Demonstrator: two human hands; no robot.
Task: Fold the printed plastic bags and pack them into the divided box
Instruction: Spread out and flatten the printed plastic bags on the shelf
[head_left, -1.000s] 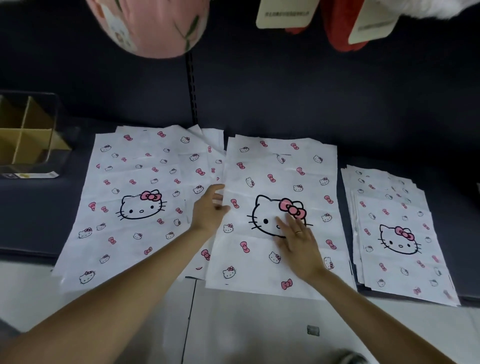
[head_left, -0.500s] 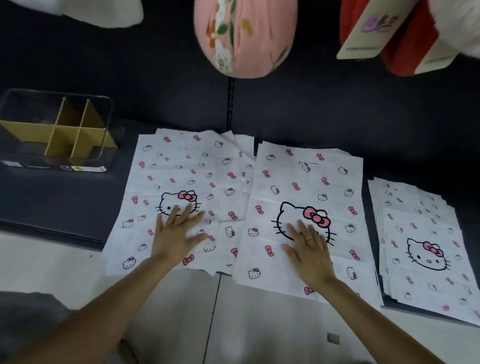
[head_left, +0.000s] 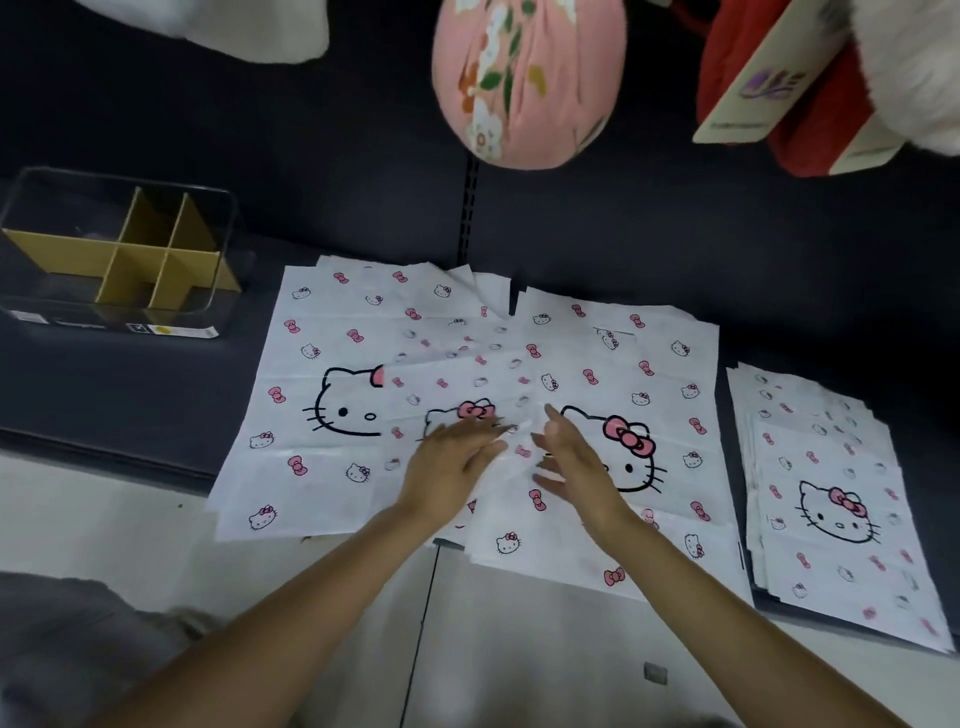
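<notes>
White plastic bags printed with a cat face and pink bows lie on a dark shelf. A left pile (head_left: 311, 364) and a middle bag (head_left: 649, 364) lie flat side by side. One loose bag (head_left: 467, 369) lies across both, rumpled and overlapping their inner edges. My left hand (head_left: 452, 467) rests flat on that bag with straight fingers. My right hand (head_left: 576, 467) is beside it with spread, slightly blurred fingers, over the middle bag's cat face. The divided box (head_left: 62, 249), clear with yellow card partitions, stands at the far left with nothing visible inside.
A third stack of the same bags (head_left: 831, 493) lies at the right. A pink flowered item (head_left: 524, 78), a red item with card tags (head_left: 779, 104) and white plush hang overhead. The shelf's front edge runs under my wrists, with pale floor below.
The top bag of the left pile has slid right and overlaps the middle bag. My left hand moved right with it, and both hands have come close together at the centre.
</notes>
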